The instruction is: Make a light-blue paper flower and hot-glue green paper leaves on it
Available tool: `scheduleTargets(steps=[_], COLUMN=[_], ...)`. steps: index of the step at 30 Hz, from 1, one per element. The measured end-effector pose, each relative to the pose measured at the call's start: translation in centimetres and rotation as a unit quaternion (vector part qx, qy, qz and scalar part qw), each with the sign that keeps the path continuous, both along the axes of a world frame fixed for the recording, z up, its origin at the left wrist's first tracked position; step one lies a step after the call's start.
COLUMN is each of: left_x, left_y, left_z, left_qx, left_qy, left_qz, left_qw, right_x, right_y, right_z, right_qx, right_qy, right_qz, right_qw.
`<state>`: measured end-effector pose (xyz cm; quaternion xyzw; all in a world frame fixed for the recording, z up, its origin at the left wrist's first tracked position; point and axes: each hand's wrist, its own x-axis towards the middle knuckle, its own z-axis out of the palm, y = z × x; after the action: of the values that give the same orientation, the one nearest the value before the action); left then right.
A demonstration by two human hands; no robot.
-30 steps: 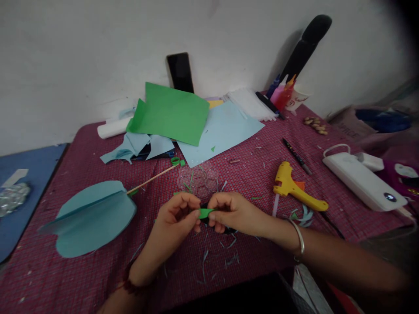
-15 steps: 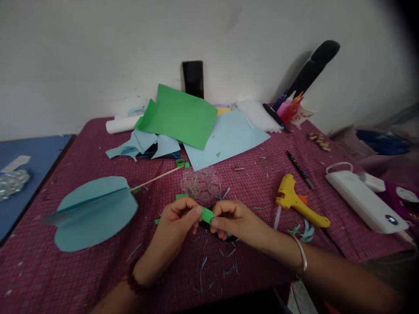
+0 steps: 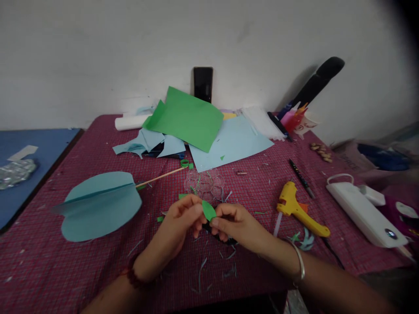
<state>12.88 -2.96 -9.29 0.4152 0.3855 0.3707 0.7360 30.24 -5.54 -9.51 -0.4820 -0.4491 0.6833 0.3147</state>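
Observation:
A small leaf-shaped piece of green paper (image 3: 208, 211) is held above the front middle of the table. My left hand (image 3: 182, 222) pinches its left edge between thumb and fingers. My right hand (image 3: 236, 223) grips the lower right tip in the same way. Beneath my fingers a black object (image 3: 220, 237) is mostly hidden. Just beyond the hands lies a clear plastic piece with rounded cells (image 3: 204, 185), with green scraps on it. To the left rests a folded light-blue paper shape (image 3: 101, 207) with a thin wooden stick (image 3: 162, 176) reaching out of it.
Green (image 3: 188, 117) and light-blue sheets (image 3: 229, 144) lie at the back, before a phone (image 3: 203, 83) leaning on the wall. On the right are a yellow glue gun (image 3: 296, 209), a black pen (image 3: 301, 178) and a white power bank (image 3: 366, 213). Paper scraps litter the cloth.
The green paper has turned between my fingers and now shows a wider, pointed leaf shape. Both hands stay nearly in place, while the camera view has shifted slightly.

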Motion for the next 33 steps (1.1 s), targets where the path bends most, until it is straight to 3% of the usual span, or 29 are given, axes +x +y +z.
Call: scheduleTargets(steps=[4,11,17,26,33], left_x=[0.30,-0.15,-0.35,-0.13,-0.20], left_y=[-0.13,0.41,0.17,-0.11,0.20], left_z=[-0.29,0.14,0.20,0.05,-0.44], left_qx=[0.036,0.008,0.025,0.076,-0.027], left_qy=[0.090,0.047,0.074,0.180,0.071], left_qz=[-0.024,0.083,-0.017,-0.089,-0.021], left_qw=[0.995,0.995,0.997,0.977,0.997], right_x=[-0.06,0.03,0.32,0.34,0.66], right_y=[0.03,-0.01,0.12,0.36,0.66], right_z=[0.27,0.15,-0.22,-0.26,-0.13], right_qx=[0.009,0.011,0.039,0.042,0.049], right_qy=[-0.015,-0.023,0.015,0.031,0.034], right_qz=[0.007,0.023,-0.022,-0.025,-0.080], right_qw=[1.000,0.999,0.999,0.998,0.995])
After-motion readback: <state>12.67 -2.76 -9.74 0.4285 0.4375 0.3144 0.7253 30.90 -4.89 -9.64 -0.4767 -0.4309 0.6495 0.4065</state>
